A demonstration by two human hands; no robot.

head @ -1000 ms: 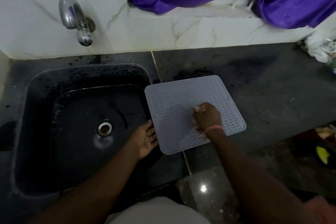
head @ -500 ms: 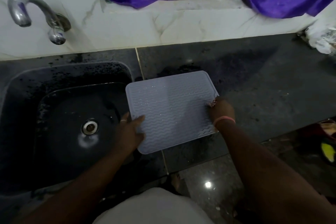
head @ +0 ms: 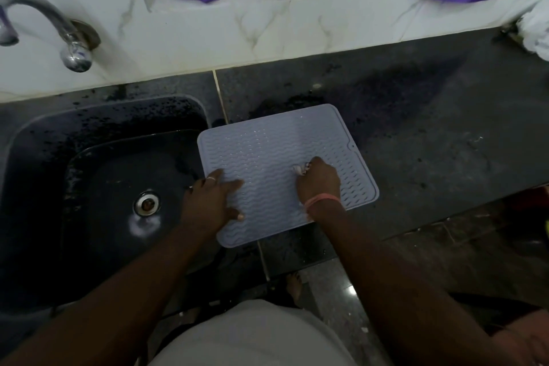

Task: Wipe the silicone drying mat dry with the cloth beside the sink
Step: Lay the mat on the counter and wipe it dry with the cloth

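Head view: the grey silicone mat (head: pixel 285 163) lies on the dark counter (head: pixel 430 134), its left edge overhanging the sink (head: pixel 89 140). Left hand (head: pixel 208 202) presses flat on it with straight fingers. Right hand (head: pixel 319 181) curls round a mostly hidden pale cloth (head: pixel 298 170).

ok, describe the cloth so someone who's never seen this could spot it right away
Start at the black sink; right of it on the dark counter lies a grey ridged mat. On the mat, the right hand, with a pink wristband, is bunched around a small whitish cloth. Only a pale scrap shows at the fingertips; the left hand presses flat and holds nothing.
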